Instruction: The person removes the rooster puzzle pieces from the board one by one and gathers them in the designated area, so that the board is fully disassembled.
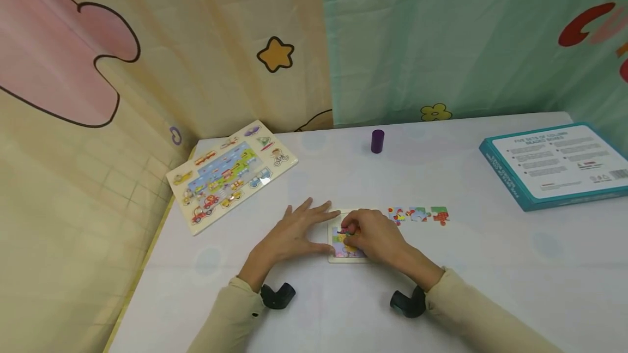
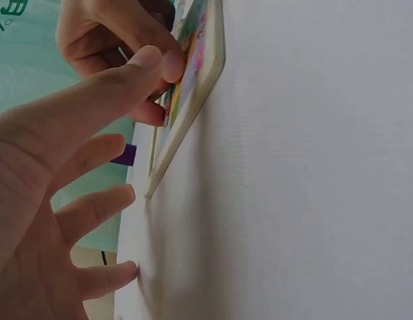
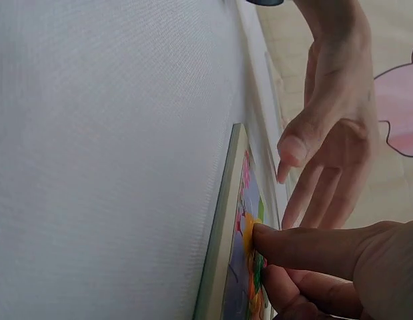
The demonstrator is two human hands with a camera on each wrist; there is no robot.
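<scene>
A small jigsaw board (image 1: 347, 260) with a pale rim lies on the table, partly filled with colourful picture pieces. Over its right half is my right hand (image 1: 378, 236), thumb and forefinger pinching a puzzle piece (image 3: 258, 272) at the picture's surface. Much of that piece is hidden by the fingers. My left hand (image 1: 299, 233) spreads its fingers beside the board's left edge, holding nothing. Its thumb and forefinger tips reach the rim in the head view. Three loose puzzle pieces (image 1: 418, 214) lie in a row right of the board, the nearest partly behind the right hand.
A larger picture puzzle board (image 1: 181, 189) with vehicles lies at the back left. A purple cylinder (image 1: 377, 141) stands near the far edge. At the right lies a teal-edged box (image 1: 564, 159). Curtains hang behind the white table (image 1: 319, 309). Black camera mounts sit by both wrists.
</scene>
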